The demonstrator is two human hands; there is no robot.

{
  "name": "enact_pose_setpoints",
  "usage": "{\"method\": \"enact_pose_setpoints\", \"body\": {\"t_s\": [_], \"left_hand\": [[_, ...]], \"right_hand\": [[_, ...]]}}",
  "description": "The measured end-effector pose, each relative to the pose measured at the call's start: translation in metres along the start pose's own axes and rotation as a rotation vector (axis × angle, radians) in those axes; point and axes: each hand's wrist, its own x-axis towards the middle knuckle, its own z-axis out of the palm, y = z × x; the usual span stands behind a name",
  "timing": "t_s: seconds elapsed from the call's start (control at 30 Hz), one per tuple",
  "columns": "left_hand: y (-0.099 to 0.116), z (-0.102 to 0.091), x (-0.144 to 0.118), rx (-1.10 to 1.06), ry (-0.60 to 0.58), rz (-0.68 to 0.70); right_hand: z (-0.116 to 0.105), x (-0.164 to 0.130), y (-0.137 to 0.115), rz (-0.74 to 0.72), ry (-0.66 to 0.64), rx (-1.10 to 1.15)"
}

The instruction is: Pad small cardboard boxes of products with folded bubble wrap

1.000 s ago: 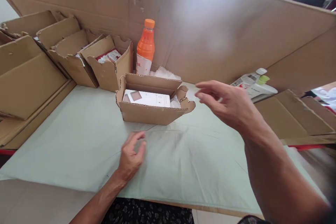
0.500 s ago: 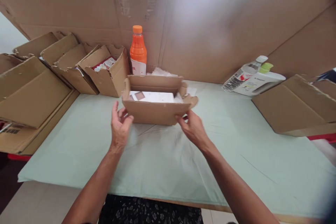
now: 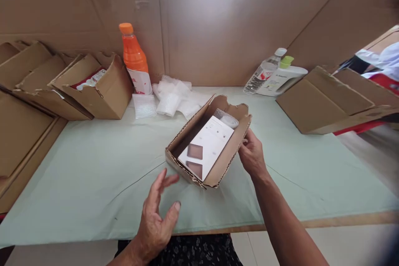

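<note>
Head view shows our right hand (image 3: 252,156) gripping the right wall of an open cardboard box (image 3: 218,166), fingers curled against the corrugated edge. That box sits on the desk (image 3: 93,166) at a slant, its near corner pointing toward our left hand (image 3: 157,218) and its far end away from us. Inside it lies a white carton (image 3: 207,145) with 2 brown squares printed on it, and beyond the carton, at the far end, a clear plastic-wrapped item (image 3: 227,118).

Our left hand hovers open just short of the box's near corner, fingers spread and slightly bent, holding nothing and apart from the cardboard.

Beyond the left hand, well apart, we see crumpled white wrapping (image 3: 174,97) and an orange bottle (image 3: 134,60) standing upright against the cardboard backdrop. Left of that bottle stands another open box (image 3: 99,91) with packets inside. Beyond the right hand, 2 plastic bottles (image 3: 274,77) lie tilted beside flattened cardboard (image 3: 324,102).
</note>
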Motion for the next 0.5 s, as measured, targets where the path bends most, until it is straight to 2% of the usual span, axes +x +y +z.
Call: {"method": "enact_pose_setpoints", "body": {"t_s": [0.07,0.13,0.23,0.33,0.4,0.5], "left_hand": [[-0.003,0.002,0.012,0.015,0.162,-0.003],[-0.004,0.004,0.028,-0.014,0.236,-0.009],[-0.004,0.008,0.043,-0.104,0.117,-0.031],[-0.003,0.015,0.038,-0.159,0.047,-0.057],[0.0,0.02,0.026,-0.165,-0.004,-0.062],[0.006,0.031,0.007,-0.173,-0.204,-0.074]], "right_hand": [[-0.002,-0.007,0.004,0.028,0.02,-0.026],[-0.006,-0.027,0.008,0.05,-0.03,-0.09],[-0.001,-0.071,0.012,0.004,-0.168,-0.169],[0.014,-0.113,0.006,-0.08,-0.245,-0.219],[0.02,-0.131,0.002,-0.065,-0.256,-0.219],[0.01,-0.148,0.006,0.036,-0.165,-0.188]]}}
